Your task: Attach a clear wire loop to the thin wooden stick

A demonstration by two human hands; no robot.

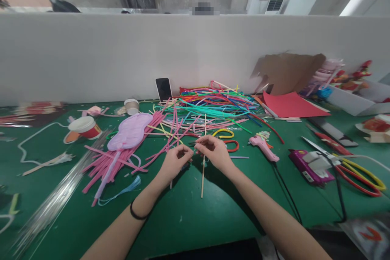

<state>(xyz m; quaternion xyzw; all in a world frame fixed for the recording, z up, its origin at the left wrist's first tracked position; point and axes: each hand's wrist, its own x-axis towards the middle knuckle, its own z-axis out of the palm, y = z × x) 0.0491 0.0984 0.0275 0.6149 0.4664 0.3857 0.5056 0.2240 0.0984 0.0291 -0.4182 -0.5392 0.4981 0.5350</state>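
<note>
My left hand (175,161) and my right hand (215,151) meet over the green table (189,219), both with fingers pinched together. They seem to hold a thin, dark, wire-like piece between them; it is too small to name. A thin wooden stick (203,174) stands or lies just between the hands and runs down toward me. Behind the hands spreads a big pile of coloured pipe cleaners (210,107), mostly pink, green and red.
A pink glue gun (263,148) lies right of my hands with its black cord. A purple fan (130,132), a red paper cup (84,127), a phone (163,89) against the wall, red paper (289,105) and scissors (350,164) surround the work spot.
</note>
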